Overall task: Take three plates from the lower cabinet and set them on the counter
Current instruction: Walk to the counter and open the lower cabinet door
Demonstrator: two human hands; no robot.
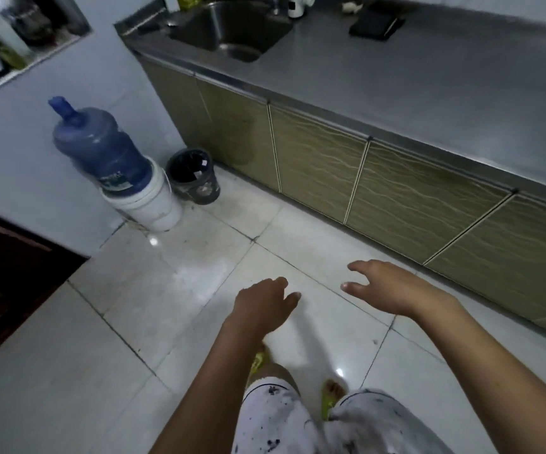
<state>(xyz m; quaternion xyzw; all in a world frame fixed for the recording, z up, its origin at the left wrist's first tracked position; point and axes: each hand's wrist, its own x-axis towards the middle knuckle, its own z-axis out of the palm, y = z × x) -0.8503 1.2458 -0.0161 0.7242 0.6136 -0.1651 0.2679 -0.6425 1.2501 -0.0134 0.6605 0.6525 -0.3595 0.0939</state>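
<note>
The lower cabinet (412, 188) runs under the steel counter (412, 80); its olive doors with a wavy pattern are all closed, and no plates are in sight. My left hand (261, 306) hovers over the white floor tiles, fingers loosely curled, holding nothing. My right hand (386, 286) is held out beside it with fingers spread, empty, a short way in front of the cabinet doors and not touching them.
A steel sink (232, 31) is set into the counter's far left end. A black wallet-like item (376, 24) lies on the counter. A blue water jug (101, 145) on a white bucket (147, 204) and a dark bin (194, 178) stand in the corner.
</note>
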